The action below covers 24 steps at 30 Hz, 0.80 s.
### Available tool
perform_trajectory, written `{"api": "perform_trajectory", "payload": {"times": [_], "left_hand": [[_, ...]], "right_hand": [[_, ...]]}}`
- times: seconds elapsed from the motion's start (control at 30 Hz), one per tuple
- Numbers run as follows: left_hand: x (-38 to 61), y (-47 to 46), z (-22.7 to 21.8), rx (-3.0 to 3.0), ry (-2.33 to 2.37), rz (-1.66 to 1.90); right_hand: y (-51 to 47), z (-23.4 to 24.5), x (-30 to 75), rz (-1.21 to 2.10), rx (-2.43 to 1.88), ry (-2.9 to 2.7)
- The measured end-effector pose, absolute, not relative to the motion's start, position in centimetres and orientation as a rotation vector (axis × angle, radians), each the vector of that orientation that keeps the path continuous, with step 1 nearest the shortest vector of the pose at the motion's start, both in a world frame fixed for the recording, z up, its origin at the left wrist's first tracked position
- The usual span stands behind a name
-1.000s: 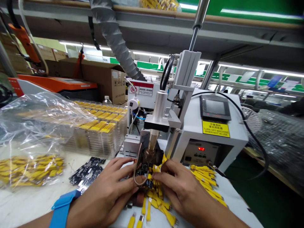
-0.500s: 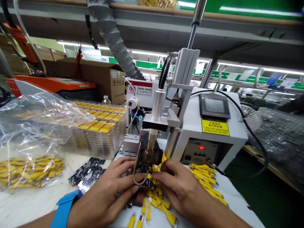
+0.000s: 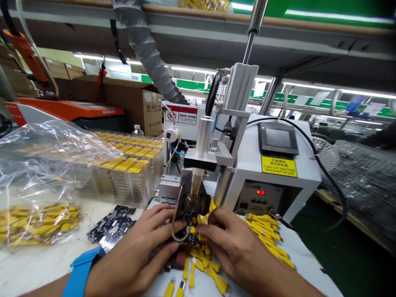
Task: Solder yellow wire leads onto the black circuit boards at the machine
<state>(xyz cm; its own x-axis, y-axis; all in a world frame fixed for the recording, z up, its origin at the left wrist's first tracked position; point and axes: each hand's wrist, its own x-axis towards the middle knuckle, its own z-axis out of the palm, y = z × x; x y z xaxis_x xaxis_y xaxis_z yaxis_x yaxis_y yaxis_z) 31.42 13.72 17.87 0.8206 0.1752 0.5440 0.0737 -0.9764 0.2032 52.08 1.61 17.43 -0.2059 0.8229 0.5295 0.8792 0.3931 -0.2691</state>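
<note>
Below the hot-press machine's metal head [image 3: 193, 200], my left hand [image 3: 145, 245] reaches in from the left with its fingers close together. Their tips press at small black circuit-board parts [image 3: 192, 239], and what lies under them is mostly hidden. A curved metal tube [image 3: 173, 222] passes in front of those fingertips. From the right, my right hand [image 3: 236, 243] pinches a yellow flat cable [image 3: 201, 231] at the same spot, thumb and index finger bent. More yellow flat cables [image 3: 216, 280] lie loose beneath and in front of the hands.
Black circuit boards [image 3: 113, 225] are piled left of my left hand. A clear bag [image 3: 40, 222] of yellow parts and stacked clear trays [image 3: 133, 181] stand behind. More yellow cables [image 3: 269, 235] lie at right, beside the control box [image 3: 278, 165] with its black hose.
The red display now reads clearly as 400; before it was partly unlit. My hands keep nearly the same place, and the view has shifted very slightly.
</note>
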Motion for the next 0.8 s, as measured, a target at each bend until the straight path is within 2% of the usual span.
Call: {"api": "perform_trajectory", "payload": {"times": [0.4,0.8], "left_hand": [[31.3,13.9,17.7,2.765,0.255,0.775],[31.0,14.1,16.8,2.754,0.344,0.872]], "right_hand": [[1.6,17.5,52.2,-0.162,-1.458,-2.074],[1.6,17.7,52.1,-0.268,-1.473,-2.159]]}}
